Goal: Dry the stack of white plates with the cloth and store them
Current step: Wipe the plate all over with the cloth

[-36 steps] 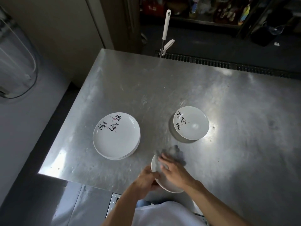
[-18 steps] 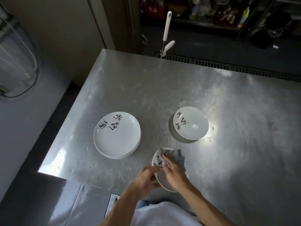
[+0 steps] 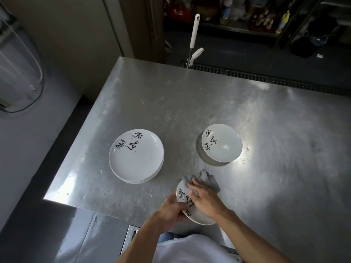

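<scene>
Three lots of white plates with black brush writing are in view. A stack of plates (image 3: 136,156) stands on the steel surface (image 3: 275,168) near its left edge. Several rims show at the stack's near side, too tightly packed to count. To the right of the stack, well apart from it, lies a single plate (image 3: 221,145); I cannot tell whether anything sits beneath it. Nearer than the stack and to its right, a third plate (image 3: 182,194) is held tilted over the front edge of the surface.

There are two hands and both are on that third plate. The left hand (image 3: 171,207) grips its left rim, fingers curled under and thumb on top. The right hand (image 3: 205,198) lies across the plate's face with fingers stretched out, pressing one grey cloth (image 3: 208,180) against the far part of the plate. The cloth bunches out beyond the fingertips and over the plate's far rim.

Far behind the stack and to its right, one white mop handle (image 3: 194,29) stands upright beyond the surface's back edge, next to a long dark floor grate (image 3: 266,77).
</scene>
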`<state>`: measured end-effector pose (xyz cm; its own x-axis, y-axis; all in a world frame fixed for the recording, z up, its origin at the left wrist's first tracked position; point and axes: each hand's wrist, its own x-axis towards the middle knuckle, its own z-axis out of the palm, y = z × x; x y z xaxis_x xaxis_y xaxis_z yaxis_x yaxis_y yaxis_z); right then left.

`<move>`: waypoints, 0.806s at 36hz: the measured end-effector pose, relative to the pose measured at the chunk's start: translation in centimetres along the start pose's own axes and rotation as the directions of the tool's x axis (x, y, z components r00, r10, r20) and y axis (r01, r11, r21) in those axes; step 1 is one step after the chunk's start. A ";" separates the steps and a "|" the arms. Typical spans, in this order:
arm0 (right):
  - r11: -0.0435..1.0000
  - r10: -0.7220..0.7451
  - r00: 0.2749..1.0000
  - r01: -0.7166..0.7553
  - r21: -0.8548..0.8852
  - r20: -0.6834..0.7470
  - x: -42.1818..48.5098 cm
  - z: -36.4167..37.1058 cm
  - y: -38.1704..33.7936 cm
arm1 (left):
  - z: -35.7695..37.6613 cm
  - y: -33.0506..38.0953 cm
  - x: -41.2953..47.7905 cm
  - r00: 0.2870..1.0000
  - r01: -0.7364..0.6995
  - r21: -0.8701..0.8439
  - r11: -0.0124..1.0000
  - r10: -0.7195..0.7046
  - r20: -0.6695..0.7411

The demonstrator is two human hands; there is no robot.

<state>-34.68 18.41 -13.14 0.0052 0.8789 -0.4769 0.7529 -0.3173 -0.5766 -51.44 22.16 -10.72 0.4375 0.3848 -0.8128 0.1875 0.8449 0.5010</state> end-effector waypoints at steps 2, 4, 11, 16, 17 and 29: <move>0.993 -0.107 0.993 0.103 0.061 0.056 -0.3 0.4 -0.4 | 0.2 0.1 -0.1 1.000 -0.007 0.008 1.000 0.007 -0.002; 0.972 -0.213 0.970 0.198 0.129 0.119 -0.9 0.9 -0.5 | 0.1 -0.1 -0.1 1.000 0.004 -0.006 1.000 -0.004 -0.011; 0.968 0.091 0.991 -0.112 -0.226 -0.102 0.7 0.6 0.5 | 0.5 -0.7 -0.2 0.982 -0.043 -0.235 0.971 -0.003 -0.191; 0.969 0.219 0.973 -0.207 0.137 -0.075 0.5 0.9 -1.7 | 0.6 0.1 0.0 0.974 -0.054 -0.277 0.960 -0.011 -0.228; 0.947 0.240 0.969 -0.220 0.235 -0.062 0.2 0.8 -1.9 | 0.3 0.1 0.0 0.972 -0.052 -0.264 0.963 -0.012 -0.235; 0.997 0.056 0.998 -0.055 -0.062 0.008 0.5 0.5 -0.9 | -0.2 -0.7 -0.2 0.996 -0.046 -0.105 0.993 0.037 -0.087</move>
<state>-35.68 18.91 -13.23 0.0415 0.8569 -0.5138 0.7908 -0.3425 -0.5073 -51.88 21.59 -10.93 0.3657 0.4467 -0.8165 0.0740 0.8606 0.5039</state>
